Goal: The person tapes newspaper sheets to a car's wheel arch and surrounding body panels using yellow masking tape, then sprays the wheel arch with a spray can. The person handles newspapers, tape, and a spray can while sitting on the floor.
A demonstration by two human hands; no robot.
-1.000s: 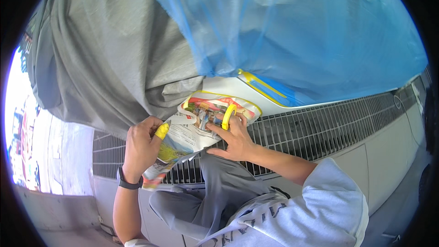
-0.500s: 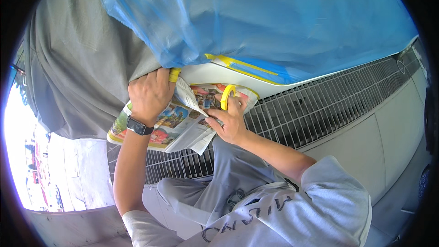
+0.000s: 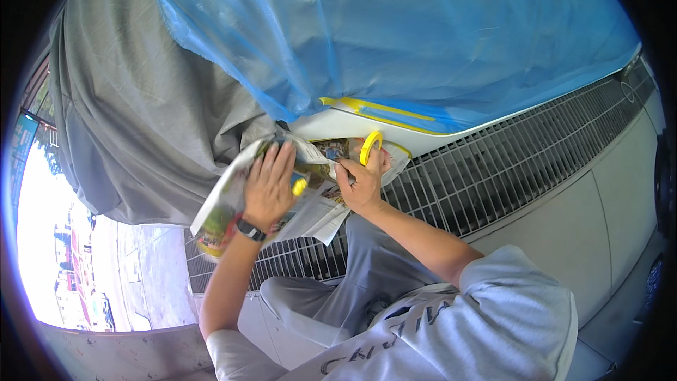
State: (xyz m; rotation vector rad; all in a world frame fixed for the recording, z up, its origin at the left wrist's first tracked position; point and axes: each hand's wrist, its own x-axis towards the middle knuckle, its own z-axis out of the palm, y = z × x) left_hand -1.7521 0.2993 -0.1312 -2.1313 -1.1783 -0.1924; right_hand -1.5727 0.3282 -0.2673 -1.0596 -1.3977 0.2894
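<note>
A printed newspaper sheet [image 3: 310, 222] hangs folded below the white body panel [image 3: 331, 125] of a covered vehicle. My left hand [image 3: 269, 187] presses flat on the sheet's left part, fingers stretched out, with something yellow, perhaps tape, at the thumb. That part of the paper is lifted and blurred. My right hand [image 3: 363, 183] pinches the sheet's edge between thumb and finger. A roll of yellow masking tape [image 3: 371, 148] sits around a finger of that hand. Yellow tape [image 3: 381, 113] runs along the panel's upper edge.
Blue plastic film [image 3: 423, 35] covers the vehicle above, and a grey cloth [image 3: 141, 99] drapes its left side. Beneath lies a metal floor grating [image 3: 493, 169], with pale floor [image 3: 564, 233] beside it. My bent knees are close under the paper.
My left hand has come away from the panel's left end, moving down and right, and its fingers now lie spread on the paper. The sheet's left part has lifted. My right hand keeps its pinch.
</note>
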